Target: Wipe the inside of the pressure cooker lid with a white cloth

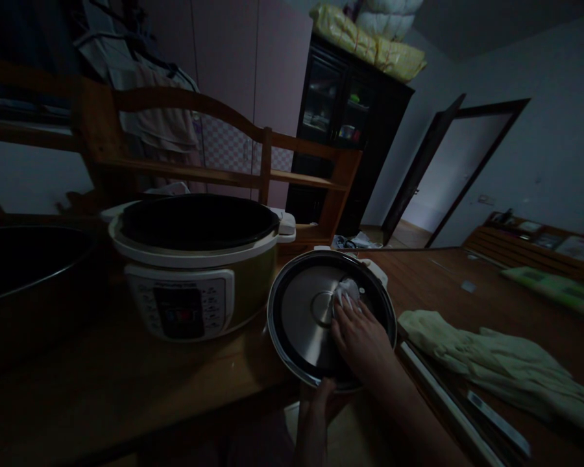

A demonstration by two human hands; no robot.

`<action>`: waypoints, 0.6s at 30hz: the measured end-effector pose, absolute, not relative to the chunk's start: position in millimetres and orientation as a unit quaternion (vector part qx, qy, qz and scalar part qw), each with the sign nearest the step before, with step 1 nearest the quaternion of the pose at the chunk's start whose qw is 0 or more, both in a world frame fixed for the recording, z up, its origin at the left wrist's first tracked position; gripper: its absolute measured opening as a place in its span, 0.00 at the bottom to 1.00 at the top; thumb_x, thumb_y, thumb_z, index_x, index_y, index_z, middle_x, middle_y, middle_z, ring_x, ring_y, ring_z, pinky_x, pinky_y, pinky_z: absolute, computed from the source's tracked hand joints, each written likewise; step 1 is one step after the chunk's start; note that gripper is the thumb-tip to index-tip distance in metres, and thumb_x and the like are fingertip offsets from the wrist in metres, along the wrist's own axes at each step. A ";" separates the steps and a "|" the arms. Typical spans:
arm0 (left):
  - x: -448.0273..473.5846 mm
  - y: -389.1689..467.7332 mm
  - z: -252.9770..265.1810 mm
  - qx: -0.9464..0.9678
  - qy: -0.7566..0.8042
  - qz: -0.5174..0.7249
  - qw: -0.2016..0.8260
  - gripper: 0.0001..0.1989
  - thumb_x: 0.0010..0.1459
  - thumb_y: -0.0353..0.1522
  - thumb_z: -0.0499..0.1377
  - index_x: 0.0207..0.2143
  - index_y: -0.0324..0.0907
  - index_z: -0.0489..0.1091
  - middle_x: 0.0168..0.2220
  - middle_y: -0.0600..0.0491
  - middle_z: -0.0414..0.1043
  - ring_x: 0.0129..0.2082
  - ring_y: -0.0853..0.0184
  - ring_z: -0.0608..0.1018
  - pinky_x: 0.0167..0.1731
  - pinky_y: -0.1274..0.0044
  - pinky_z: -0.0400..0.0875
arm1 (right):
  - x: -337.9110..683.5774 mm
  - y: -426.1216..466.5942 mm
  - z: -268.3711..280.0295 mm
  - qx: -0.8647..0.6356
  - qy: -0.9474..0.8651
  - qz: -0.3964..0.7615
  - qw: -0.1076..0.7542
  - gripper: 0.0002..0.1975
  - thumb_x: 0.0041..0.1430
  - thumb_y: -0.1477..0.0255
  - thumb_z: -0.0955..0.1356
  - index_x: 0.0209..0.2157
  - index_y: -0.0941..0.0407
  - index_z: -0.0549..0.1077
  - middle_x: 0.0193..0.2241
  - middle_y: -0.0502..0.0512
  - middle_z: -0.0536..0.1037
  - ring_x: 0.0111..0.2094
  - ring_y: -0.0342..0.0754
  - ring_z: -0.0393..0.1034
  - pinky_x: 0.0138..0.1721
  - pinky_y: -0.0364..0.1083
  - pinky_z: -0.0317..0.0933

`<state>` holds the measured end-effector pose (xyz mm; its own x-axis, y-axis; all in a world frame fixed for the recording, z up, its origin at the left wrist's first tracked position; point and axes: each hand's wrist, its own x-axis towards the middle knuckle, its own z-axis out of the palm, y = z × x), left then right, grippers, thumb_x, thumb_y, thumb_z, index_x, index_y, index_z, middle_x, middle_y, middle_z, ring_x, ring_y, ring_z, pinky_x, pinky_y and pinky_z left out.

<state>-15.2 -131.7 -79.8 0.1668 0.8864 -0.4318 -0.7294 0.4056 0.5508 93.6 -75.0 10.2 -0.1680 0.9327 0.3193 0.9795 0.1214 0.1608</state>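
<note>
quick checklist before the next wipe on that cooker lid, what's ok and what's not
1. Lid held steady: ok, left hand grips its near rim.
2. Wad of tissue on the steel: ok, pressed under the right hand by the centre knob.
3. Lid well supported: not ok, its near edge overhangs the table.
4. Clearance from the cooker: cannot tell, the lid looks very close to its side.
5. Light: not ok, room is dim, so smears are hard to see.
6. Spare cloth within reach: ok, lying to the right.
</note>
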 end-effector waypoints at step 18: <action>-17.4 -130.3 -98.5 0.131 0.388 0.519 0.751 0.36 0.37 0.39 0.74 0.51 0.43 0.72 0.46 0.44 0.79 0.46 0.52 0.80 0.47 0.68 0.74 | 84.8 -24.2 26.5 -0.576 -0.812 -0.075 0.052 0.31 0.72 0.53 0.55 0.71 0.49 0.48 0.72 0.56 0.42 0.72 0.58 0.34 0.68 0.63 0.39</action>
